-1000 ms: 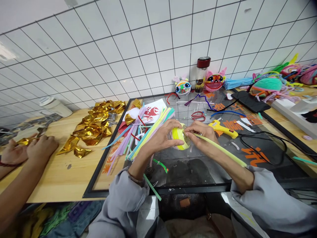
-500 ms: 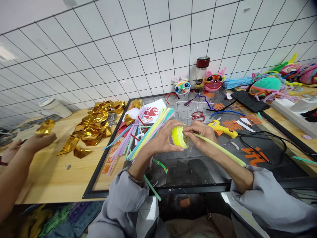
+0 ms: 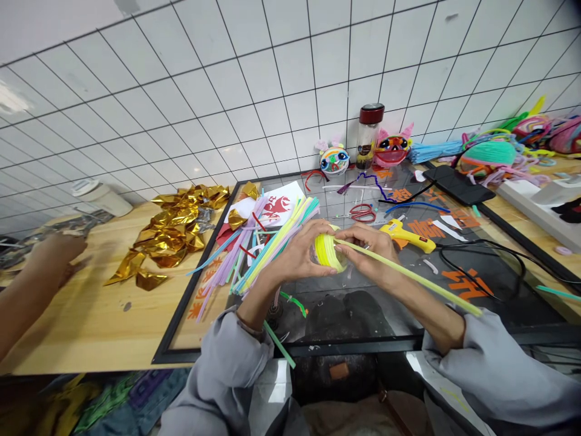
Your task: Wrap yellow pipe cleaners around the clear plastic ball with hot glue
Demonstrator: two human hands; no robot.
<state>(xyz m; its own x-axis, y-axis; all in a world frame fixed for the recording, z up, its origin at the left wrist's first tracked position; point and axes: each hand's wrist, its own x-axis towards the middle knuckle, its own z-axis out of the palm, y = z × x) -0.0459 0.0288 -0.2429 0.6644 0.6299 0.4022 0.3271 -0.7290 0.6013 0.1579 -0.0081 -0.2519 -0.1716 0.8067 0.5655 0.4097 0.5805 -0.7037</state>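
Observation:
My left hand [image 3: 305, 253] is wrapped round a ball [image 3: 327, 251] covered in yellow pipe cleaner, with a clear part showing at its edge. In the fingertips of my right hand [image 3: 367, 245] is a pale yellow pipe cleaner [image 3: 422, 277], pinched close to the ball. One end of it meets the ball's side; the long free end runs out over my right forearm. A bundle of coloured pipe cleaners [image 3: 272, 248] lies left of my left hand. Just right of my right hand rests a yellow glue gun [image 3: 411, 235].
Red-handled scissors [image 3: 362, 212] lie behind my hands. A bottle with a red lid [image 3: 368, 139] stands between two decorated masks near the wall. Crumpled gold foil [image 3: 172, 227] covers part of the left table. A co-worker's hand [image 3: 59, 257] reaches in at far left. A phone [image 3: 460, 185] lies right.
The pale yellow pipe cleaner's free end has swung outward, further right over my forearm. At the left, the co-worker's hand has moved back and the gold foil piece no longer shows in it.

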